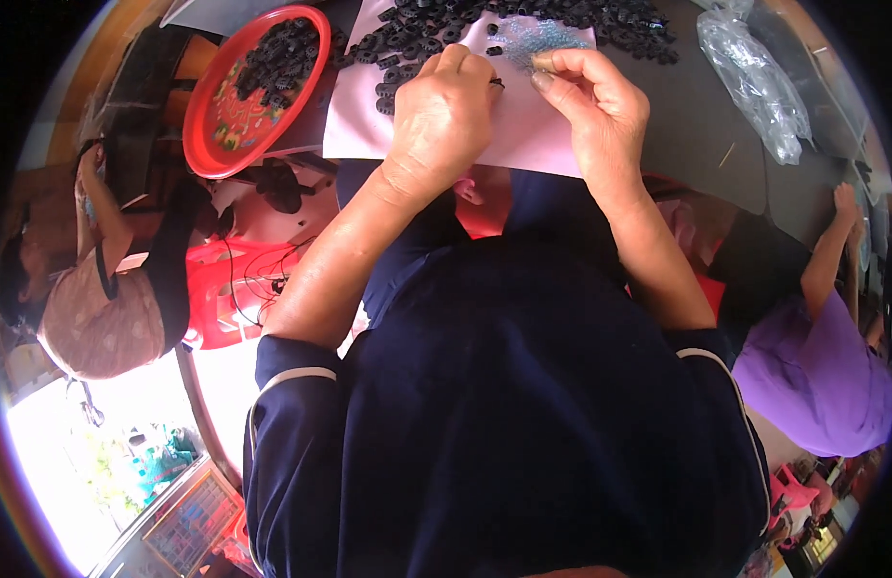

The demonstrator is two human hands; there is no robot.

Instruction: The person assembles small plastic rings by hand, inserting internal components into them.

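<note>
1. Here's the left hand (pixel 441 111), knuckles up, fingers curled in tight; a small black piece (pixel 497 85) pokes out beside the fingertips, seemingly gripped, though the back of the hand hides most of the hold.
2. Over to the right hand (pixel 605 111): thumb and forefinger bend toward each other, their tips close together, the other fingers folded behind. Whether anything tiny sits between those tips, I cannot tell.
3. Underneath, a smooth pale pink sheet (pixel 533 144), straight at its near edge, lies on a flat dark grey table (pixel 682 125).
4. Beyond the hands, texture everywhere: black parts (pixel 422 29) in a loose heap, matt, chunky and notched, a few straying down beside the left hand.
5. Just past the right fingertips, a glossy scatter of clear bluish bits (pixel 537 37), too fine to make out singly.
6. On the left, a round red tray (pixel 197 144), shiny-rimmed with a colourful patterned base, carries more black parts.
7. Far right, a crinkled clear plastic bag (pixel 754 82) catches the light.
8. The piece itself: dark, small, mostly covered, its outline unclear, poised over the pink sheet.
</note>
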